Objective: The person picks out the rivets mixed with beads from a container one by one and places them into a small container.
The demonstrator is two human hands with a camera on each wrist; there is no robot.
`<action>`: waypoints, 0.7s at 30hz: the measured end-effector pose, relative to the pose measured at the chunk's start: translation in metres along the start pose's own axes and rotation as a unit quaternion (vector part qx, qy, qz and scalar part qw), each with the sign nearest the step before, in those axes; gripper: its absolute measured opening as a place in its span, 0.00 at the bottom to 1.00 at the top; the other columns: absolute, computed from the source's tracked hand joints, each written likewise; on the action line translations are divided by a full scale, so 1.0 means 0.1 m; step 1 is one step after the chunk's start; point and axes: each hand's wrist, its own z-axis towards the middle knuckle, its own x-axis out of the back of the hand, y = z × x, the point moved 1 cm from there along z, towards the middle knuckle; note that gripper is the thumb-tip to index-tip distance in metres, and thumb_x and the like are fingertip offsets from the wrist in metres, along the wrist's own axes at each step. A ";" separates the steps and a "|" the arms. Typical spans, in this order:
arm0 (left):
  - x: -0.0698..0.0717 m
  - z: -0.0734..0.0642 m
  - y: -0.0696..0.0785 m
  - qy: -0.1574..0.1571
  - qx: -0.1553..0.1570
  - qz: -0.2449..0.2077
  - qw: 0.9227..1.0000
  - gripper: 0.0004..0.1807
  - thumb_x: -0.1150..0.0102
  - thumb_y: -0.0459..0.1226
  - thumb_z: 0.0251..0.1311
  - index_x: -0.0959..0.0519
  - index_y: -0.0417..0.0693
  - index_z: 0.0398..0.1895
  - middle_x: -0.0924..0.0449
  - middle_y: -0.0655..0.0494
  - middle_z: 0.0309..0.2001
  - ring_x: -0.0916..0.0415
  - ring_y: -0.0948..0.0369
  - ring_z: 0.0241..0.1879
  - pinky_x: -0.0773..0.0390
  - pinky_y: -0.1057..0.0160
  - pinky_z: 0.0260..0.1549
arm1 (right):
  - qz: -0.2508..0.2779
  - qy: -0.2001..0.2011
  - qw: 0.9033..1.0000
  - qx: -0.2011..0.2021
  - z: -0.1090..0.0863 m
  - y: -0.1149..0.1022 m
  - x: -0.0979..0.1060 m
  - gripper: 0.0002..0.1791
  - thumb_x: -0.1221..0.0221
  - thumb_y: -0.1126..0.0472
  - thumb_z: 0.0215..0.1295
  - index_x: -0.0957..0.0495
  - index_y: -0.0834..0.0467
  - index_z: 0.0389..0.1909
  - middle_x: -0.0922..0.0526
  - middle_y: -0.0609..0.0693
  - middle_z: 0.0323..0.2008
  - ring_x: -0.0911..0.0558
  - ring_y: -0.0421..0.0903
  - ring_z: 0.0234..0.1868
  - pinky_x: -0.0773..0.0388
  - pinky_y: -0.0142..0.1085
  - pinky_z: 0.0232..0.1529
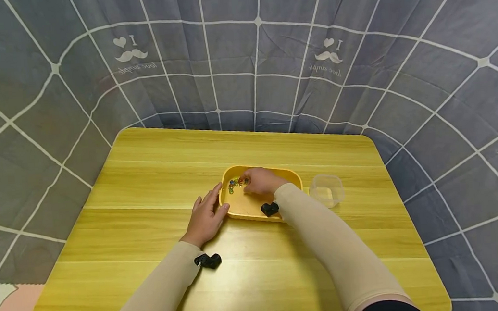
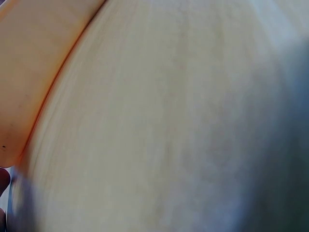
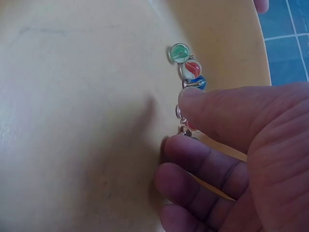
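A yellow tray (image 1: 252,208) stands on the table, holding several glass marbles (image 3: 180,53) with coloured swirls. In the head view they lie in a bent row at the tray's left end. My right hand (image 1: 261,180) reaches down into the tray. In the right wrist view its thumb and forefinger close around a marble (image 3: 179,111) in the row, which they partly hide; the other fingers are curled. My left hand (image 1: 207,218) rests against the tray's left end, fingers extended along the outer wall and thumb at the near corner. The left wrist view mostly shows tabletop beside the tray wall (image 2: 43,63).
A clear plastic container (image 1: 327,191) stands just right of the tray. The wood-grain table (image 1: 153,278) extends around both. A grey curtain with white grid lines (image 1: 232,46) hangs behind the table and along its sides.
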 end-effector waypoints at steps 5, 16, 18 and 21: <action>-0.02 -0.01 0.00 -0.002 0.002 -0.001 1.000 0.34 0.61 0.60 0.64 0.56 0.72 0.72 0.44 0.62 0.70 0.45 0.52 0.69 0.60 0.44 0.69 | 0.002 -0.006 1.000 0.000 -0.05 -0.02 0.02 0.17 0.37 0.54 0.56 0.21 0.50 0.48 0.18 0.42 0.40 0.22 0.41 0.35 0.23 0.34 0.42; -0.05 -0.04 0.02 0.005 0.002 0.003 1.000 0.34 0.61 0.60 0.64 0.55 0.72 0.72 0.44 0.63 0.70 0.45 0.53 0.69 0.60 0.44 0.69 | -0.011 -0.009 1.000 -0.006 -0.15 -0.04 0.04 0.18 0.37 0.57 0.57 0.21 0.52 0.49 0.19 0.45 0.46 0.24 0.42 0.39 0.24 0.34 0.47; -0.06 -0.04 0.02 0.007 0.002 0.003 1.000 0.34 0.61 0.60 0.64 0.55 0.72 0.72 0.44 0.63 0.70 0.45 0.53 0.69 0.60 0.44 0.69 | -0.016 -0.006 1.000 -0.002 -0.15 -0.04 0.04 0.18 0.38 0.57 0.57 0.22 0.53 0.49 0.19 0.45 0.46 0.24 0.41 0.40 0.24 0.34 0.47; -0.07 -0.04 0.02 0.009 0.002 0.004 1.000 0.34 0.61 0.60 0.64 0.55 0.72 0.72 0.43 0.62 0.70 0.45 0.52 0.69 0.59 0.44 0.69 | -0.008 0.000 1.000 -0.003 -0.16 -0.04 0.04 0.20 0.38 0.56 0.57 0.23 0.55 0.51 0.19 0.47 0.47 0.23 0.42 0.41 0.24 0.37 0.49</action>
